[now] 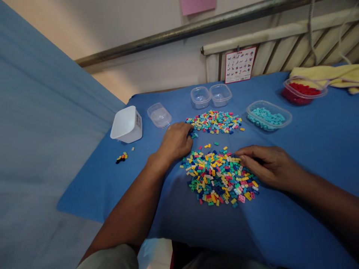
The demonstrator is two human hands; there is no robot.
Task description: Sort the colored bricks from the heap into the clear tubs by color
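Small toy building bricks in many colours lie in two piles on the blue cloth. The larger front pile (218, 175) spreads between my forearms, and the smaller back pile (215, 121) lies beyond it. My left hand (177, 141) rests at the left edge of the back pile, fingers bent and thumb apart, beside a few green and blue bricks (194, 135). Over the right edge of the front pile, my right hand (265, 164) has its thumb and index finger pinched together. Whatever sits between those fingertips is too small to make out.
Two clear tubs (201, 98) stand side by side at the back; a clear lid-like tray (159, 116) and a white container (127, 125) are left. Tubs of turquoise bricks (266, 117) and red bricks (303, 91) stand right, near a yellow cloth (333, 76). Loose bricks (122, 157) lie far left.
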